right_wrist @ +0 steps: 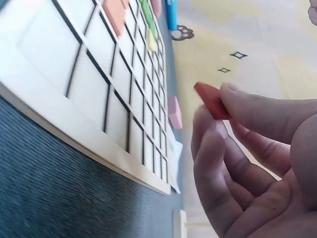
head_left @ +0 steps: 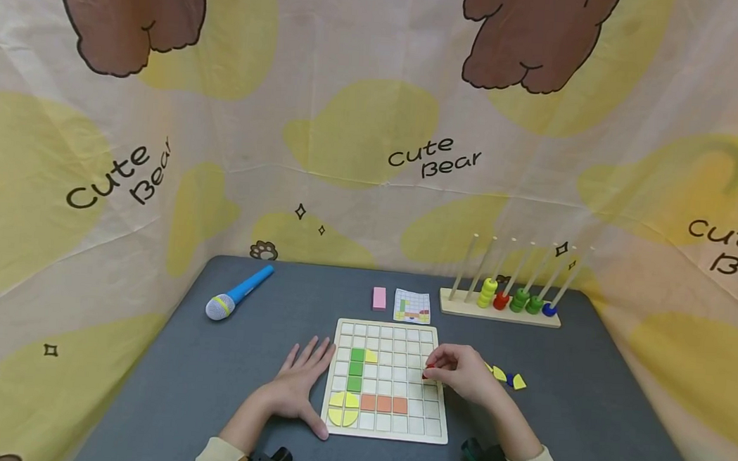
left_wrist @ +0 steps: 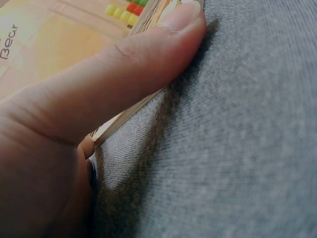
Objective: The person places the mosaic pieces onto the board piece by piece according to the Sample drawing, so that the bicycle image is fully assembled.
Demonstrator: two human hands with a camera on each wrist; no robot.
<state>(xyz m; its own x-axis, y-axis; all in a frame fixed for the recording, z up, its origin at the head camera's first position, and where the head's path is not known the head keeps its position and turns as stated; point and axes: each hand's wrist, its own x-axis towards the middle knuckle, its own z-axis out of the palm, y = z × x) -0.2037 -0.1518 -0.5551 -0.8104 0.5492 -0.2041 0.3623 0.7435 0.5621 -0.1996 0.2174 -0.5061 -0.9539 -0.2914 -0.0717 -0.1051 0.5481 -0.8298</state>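
A wooden grid board (head_left: 392, 373) with white cells lies on the table. On it sit several green squares (head_left: 356, 369), several orange squares (head_left: 384, 404), yellow quarter-round pieces (head_left: 342, 409) at the lower left, and one yellow piece (head_left: 370, 357) near the top. My left hand (head_left: 296, 388) is spread flat along the board's left side, its thumb against the edge in the left wrist view. Over the board's right columns, my right hand (head_left: 462, 370) pinches a small red piece (right_wrist: 212, 100) between thumb and fingertips. The right wrist view shows that piece raised off the board.
Loose yellow and blue pieces (head_left: 517, 382) lie right of the board. Behind it are a pink block (head_left: 379, 299), a pattern card (head_left: 411, 307) and a bead rack with upright rods (head_left: 500, 316). A blue toy microphone (head_left: 240, 293) lies back left. A printed cloth hangs behind the table.
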